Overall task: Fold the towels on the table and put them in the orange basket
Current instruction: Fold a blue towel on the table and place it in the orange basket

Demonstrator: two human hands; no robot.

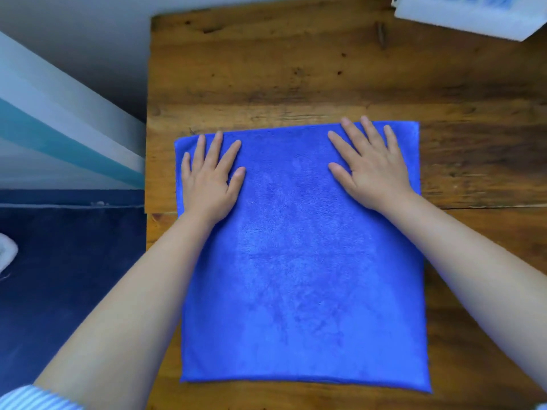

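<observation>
Left hand (208,184) flat, grip released, pressing blue towel's (302,261) far-left corner; right hand (373,170) likewise at far right. Towel spread on wooden surface (296,69). Likely risk: layers sliding askew if palms lift unevenly. Blue floor at left; white box (470,13), blurred, far right. Orange basket unseen.

Person: wearing a shirt with fine blue-and-white stripes, the left sleeve (35,398) pushed up high, showing bare forearms; both hands showing no rings, watch or gloves
</observation>
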